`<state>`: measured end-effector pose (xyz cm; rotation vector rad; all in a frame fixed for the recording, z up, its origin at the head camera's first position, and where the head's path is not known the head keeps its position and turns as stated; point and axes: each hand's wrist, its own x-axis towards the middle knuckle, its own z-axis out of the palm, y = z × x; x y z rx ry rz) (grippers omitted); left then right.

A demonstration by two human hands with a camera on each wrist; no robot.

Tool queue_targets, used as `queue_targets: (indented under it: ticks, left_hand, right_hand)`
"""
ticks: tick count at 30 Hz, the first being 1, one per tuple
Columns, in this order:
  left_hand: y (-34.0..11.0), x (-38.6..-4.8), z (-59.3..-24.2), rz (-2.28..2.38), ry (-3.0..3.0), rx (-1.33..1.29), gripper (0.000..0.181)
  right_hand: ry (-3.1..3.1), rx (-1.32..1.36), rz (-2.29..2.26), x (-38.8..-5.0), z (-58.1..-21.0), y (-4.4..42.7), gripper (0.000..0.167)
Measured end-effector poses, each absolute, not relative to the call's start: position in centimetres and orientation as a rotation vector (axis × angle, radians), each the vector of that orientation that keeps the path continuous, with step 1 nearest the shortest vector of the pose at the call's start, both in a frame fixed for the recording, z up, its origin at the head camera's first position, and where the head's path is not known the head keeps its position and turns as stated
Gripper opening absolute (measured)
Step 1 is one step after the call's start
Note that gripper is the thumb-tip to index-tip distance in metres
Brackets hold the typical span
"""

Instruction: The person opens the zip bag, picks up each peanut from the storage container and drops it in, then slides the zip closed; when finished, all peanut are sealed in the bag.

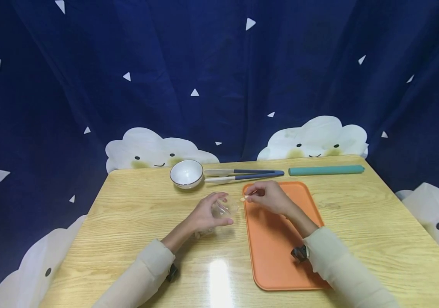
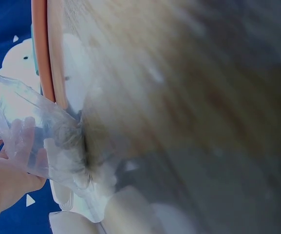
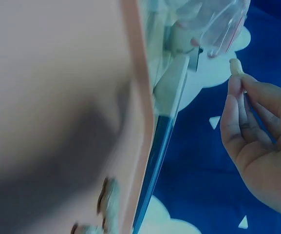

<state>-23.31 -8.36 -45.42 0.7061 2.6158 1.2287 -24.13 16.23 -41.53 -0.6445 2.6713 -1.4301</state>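
Observation:
My left hand (image 1: 206, 214) grips a clear plastic bag (image 1: 225, 208) near its mouth, thumb and fingers spread around it. In the left wrist view the bag (image 2: 43, 136) hangs down, with greyish, indistinct contents low inside. My right hand (image 1: 271, 196) pinches a small pale piece (image 3: 235, 67) between thumb and fingertips, just right of the bag's mouth and apart from it. Its exact kind is unclear. Beneath the right hand lies an orange tray (image 1: 273, 256). Small brown-and-pale lumps (image 3: 110, 204) show at the tray in the right wrist view.
Behind the hands stands a white bowl (image 1: 186, 173) with a dark rim. Tongs (image 1: 244, 175) with white tips and blue handles lie beside it. A teal rod-like roll (image 1: 325, 170) rests at the back right. A blue curtain (image 1: 219, 64) hangs behind the wooden table (image 1: 127, 222).

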Motion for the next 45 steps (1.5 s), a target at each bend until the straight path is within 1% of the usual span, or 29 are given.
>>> queue_targets:
  ticks: [8, 13, 16, 19, 25, 34, 40, 45]
  left_hand:
    - [-8.4, -23.3, -45.4, 1.255, 2.603, 0.731, 0.085]
    - [-8.3, -23.3, -45.3, 1.263, 2.598, 0.737, 0.084]
    - [-8.4, -23.3, -45.3, 1.255, 2.599, 0.733, 0.086]
    - [-8.4, -23.3, -45.3, 1.255, 2.6, 0.728, 0.086]
    - [-8.3, -23.3, -45.3, 1.249, 2.601, 0.708, 0.086]
    - [-8.4, -23.1, -45.1, 1.256, 2.589, 0.701, 0.087]
    - [-8.4, -23.1, -45.0, 1.249, 2.592, 0.701, 0.088]
    - [-8.3, -23.2, -45.0, 1.242, 2.602, 0.703, 0.087]
  right_hand:
    - [2.686, -0.73, -1.407, -23.8, -41.4, 14.0, 0.01]
    - [2.637, -0.791, -1.392, -23.8, -41.7, 13.8, 0.013]
    - [2.65, -0.801, -1.388, -23.8, -41.7, 14.2, 0.012]
    - [2.672, -0.767, -1.392, -23.9, -41.6, 15.0, 0.011]
    - [2.684, -0.655, -1.38, -24.3, -41.4, 17.3, 0.014]
    - [2.717, -0.584, -1.311, -25.9, -41.4, 21.5, 0.018]
    - [2.765, -0.476, -1.206, -26.8, -42.4, 24.1, 0.022]
    - [2.822, -0.353, -1.035, -27.5, -43.5, 25.9, 0.018]
